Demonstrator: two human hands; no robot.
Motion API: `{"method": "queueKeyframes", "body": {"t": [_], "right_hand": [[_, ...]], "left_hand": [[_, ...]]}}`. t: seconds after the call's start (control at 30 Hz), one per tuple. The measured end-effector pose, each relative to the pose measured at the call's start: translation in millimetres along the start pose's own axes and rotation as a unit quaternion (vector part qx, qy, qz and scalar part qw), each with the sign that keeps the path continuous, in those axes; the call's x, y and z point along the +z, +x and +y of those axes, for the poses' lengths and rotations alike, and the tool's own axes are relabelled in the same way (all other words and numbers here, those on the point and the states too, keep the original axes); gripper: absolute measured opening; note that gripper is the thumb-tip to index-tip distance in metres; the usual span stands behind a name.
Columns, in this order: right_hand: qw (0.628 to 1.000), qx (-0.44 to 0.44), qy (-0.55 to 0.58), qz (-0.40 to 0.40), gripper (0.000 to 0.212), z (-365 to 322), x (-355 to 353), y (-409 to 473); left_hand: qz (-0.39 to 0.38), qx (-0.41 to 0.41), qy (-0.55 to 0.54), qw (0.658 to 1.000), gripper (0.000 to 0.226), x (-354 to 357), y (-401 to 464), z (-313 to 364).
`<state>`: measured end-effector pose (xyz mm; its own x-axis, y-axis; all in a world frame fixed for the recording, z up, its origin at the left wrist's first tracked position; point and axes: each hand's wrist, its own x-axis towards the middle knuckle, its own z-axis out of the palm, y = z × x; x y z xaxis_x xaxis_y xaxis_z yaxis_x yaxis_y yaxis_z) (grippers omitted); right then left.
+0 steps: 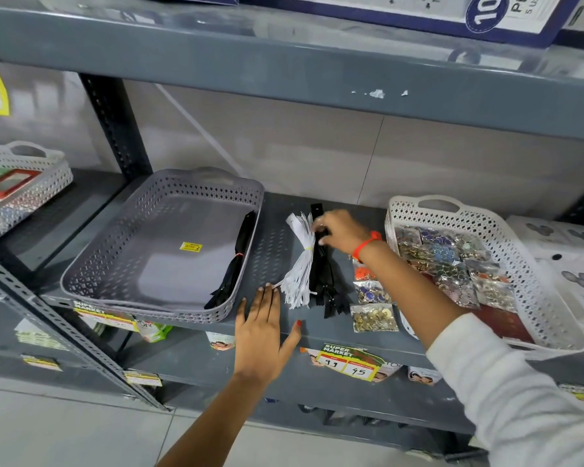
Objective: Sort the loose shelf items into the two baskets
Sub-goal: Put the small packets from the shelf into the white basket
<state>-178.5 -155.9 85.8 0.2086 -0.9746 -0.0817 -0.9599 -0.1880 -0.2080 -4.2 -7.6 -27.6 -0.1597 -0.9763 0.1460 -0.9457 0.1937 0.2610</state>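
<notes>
We are steadying ourselves with the left hand [260, 332], fingers spread flat on the shelf edge [317, 342]. Just left of those fingertips the grey basket [122, 257], rigid perforated plastic, is holding one black zipper bundle [233, 261]. Just beyond them the white zipper bundle [299, 261], limp and banded at its waist, is fanning out. Our right hand [341, 232] is curling loosely over the loose black zippers [326, 281]; whether it is pinching them we cannot tell. Better to grip at the band. Under the wrist are crinkly button packets [373, 316], then the white basket [550, 298].
</notes>
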Motion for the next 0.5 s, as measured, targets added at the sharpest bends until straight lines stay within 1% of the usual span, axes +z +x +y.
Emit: {"method": "queueKeyframes", "body": {"t": [0.03, 0.07, 0.1, 0.13, 0.17, 0.2, 0.23, 0.27, 0.3, 0.33, 0.37, 0.4, 0.47, 0.5], "right_hand": [[0.999, -0.030, -0.021, -0.018, 0.034, -5, 12, 1], [0.995, -0.061, -0.066, -0.036, 0.035, 4, 28, 13], [0.992, -0.064, -0.104, -0.043, 0.036, 25, 52, 33], [0.986, -0.055, -0.139, -0.075, 0.037, 41, 76, 52], [0.988, -0.054, -0.123, -0.074, 0.037, 49, 90, 59], [0.986, -0.064, -0.133, -0.081, 0.038, 44, 88, 57], [0.988, -0.087, -0.114, -0.062, 0.040, 27, 74, 40], [0.979, -0.110, -0.159, -0.062, 0.042, 0, 50, 18], [0.976, -0.136, -0.160, -0.050, 0.043, -17, 37, 3], [0.970, -0.138, -0.197, -0.043, 0.043, -26, 27, 1], [0.965, -0.156, -0.210, -0.020, 0.043, -22, 30, 6], [0.965, -0.143, -0.219, -0.006, 0.043, -21, 27, 9], [0.970, -0.137, -0.200, -0.001, 0.040, -23, 20, 18], [0.974, -0.139, -0.179, 0.017, 0.038, -26, 16, 23]], "left_hand": [[0.000, 0.001, 0.000, 1.000, 0.083, -1, 0, 0], [0.000, 0.001, 0.000, 1.000, 0.083, -1, 0, 0], [-0.001, 0.001, 0.001, 1.000, 0.082, -2, 0, 0], [-0.001, 0.000, 0.003, 1.000, 0.081, -2, 0, 0], [0.000, 0.000, 0.004, 1.000, 0.079, -1, 0, 0], [0.002, 0.001, 0.004, 1.000, 0.077, -1, -1, -1], [0.003, 0.001, 0.004, 1.000, 0.075, -1, -1, -1], [0.002, 0.001, 0.005, 1.000, 0.075, -1, -1, -1], [0.000, -0.001, 0.007, 1.000, 0.075, -2, -1, -1], [-0.001, -0.002, 0.009, 1.000, 0.076, -2, -1, -1], [-0.002, -0.002, 0.011, 1.000, 0.076, -3, -1, 0], [-0.003, -0.002, 0.011, 1.000, 0.075, -3, -1, -1], [-0.007, -0.001, 0.014, 1.000, 0.073, -2, 0, -1], [-0.009, -0.002, 0.017, 1.000, 0.072, -1, 0, -1]]}}
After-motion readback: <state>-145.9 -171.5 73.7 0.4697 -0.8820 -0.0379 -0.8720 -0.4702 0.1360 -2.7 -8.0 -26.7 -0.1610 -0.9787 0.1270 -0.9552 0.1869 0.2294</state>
